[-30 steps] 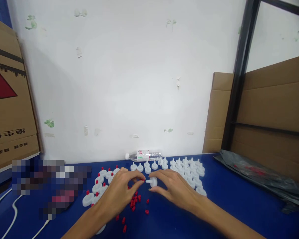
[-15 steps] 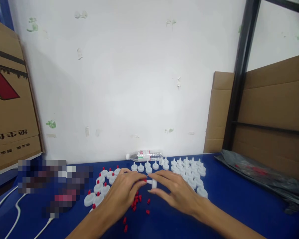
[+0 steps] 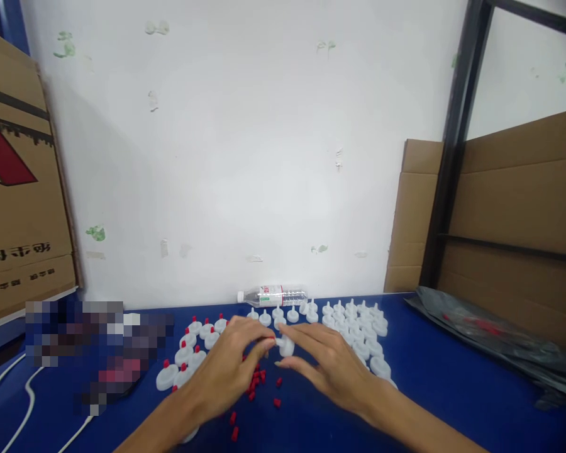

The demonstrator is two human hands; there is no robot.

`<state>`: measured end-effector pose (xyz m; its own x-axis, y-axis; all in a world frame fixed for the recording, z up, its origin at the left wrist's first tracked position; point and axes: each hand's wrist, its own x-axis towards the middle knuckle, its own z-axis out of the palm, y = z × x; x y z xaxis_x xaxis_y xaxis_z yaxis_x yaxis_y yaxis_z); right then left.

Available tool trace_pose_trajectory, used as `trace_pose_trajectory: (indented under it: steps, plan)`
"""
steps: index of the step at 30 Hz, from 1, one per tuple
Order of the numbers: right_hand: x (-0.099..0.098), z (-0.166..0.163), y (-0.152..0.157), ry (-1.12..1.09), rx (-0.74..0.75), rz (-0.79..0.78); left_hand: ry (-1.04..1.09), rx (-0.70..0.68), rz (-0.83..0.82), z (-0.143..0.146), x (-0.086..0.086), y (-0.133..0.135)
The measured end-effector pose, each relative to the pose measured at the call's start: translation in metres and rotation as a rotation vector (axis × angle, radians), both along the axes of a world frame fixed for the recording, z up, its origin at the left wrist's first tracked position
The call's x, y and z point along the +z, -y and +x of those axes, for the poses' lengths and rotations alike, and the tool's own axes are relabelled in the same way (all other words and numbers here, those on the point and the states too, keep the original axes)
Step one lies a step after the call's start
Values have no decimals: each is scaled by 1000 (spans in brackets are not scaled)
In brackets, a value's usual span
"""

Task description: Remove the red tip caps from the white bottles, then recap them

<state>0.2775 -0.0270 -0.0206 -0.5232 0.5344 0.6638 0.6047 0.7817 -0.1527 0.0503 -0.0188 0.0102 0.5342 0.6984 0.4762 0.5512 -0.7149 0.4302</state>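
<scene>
My right hand (image 3: 332, 365) pinches a white nozzle cap (image 3: 286, 345) above the blue table (image 3: 453, 390), its spout pointing left. My left hand (image 3: 229, 368) meets that spout with pinched fingertips; a small red tip seems to sit between them, mostly hidden. Loose red tips (image 3: 257, 380) lie scattered under my hands. White caps with red tips (image 3: 193, 346) stand to the left. Plain white caps (image 3: 358, 324) stand in rows to the right.
A clear water bottle (image 3: 273, 295) lies on its side against the white wall. Cardboard boxes (image 3: 19, 189) stand at the left, more cardboard (image 3: 514, 201) and a black frame post (image 3: 453, 151) at the right. A dark plastic bag (image 3: 490, 336) lies right; white cables (image 3: 23, 402) run at the left.
Both hands stay pinched together at the cap's spout; the left fingertips have pressed in closer against it. The view has shifted slightly.
</scene>
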Motion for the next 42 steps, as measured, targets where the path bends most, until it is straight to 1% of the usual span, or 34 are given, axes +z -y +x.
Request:
trace_pose_trajectory:
  steps: [3,4,7,10,13,21,28,31,34,38,40,42]
  plan:
    - [6,-4,5,35,-48,-89,29,86,96,-19,14,-12]
    - [9,-4,7,51,-42,-120,-14,108,108,-26,18,-16]
    - [14,-5,10,82,-20,-172,-257,180,90,-45,26,-26]
    - [14,-4,10,82,-20,-165,-437,230,36,-52,24,-29]
    - [13,-3,8,92,-20,-147,-499,233,2,-50,18,-28]
    - [13,-3,6,143,34,-138,-571,285,11,-55,14,-29]
    - [14,-3,5,151,36,-149,-575,265,12,-53,11,-30]
    - [14,-3,5,154,32,-154,-610,293,-10,-53,7,-30]
    - [14,-3,3,193,-26,-120,-626,327,-15,-54,6,-29]
    - [11,2,-4,265,-203,-61,-596,358,48,-49,10,-26]
    - [9,8,-11,290,-287,-86,-562,335,83,-46,12,-24]
    - [6,15,-17,318,-342,-153,-540,287,108,-42,11,-24]
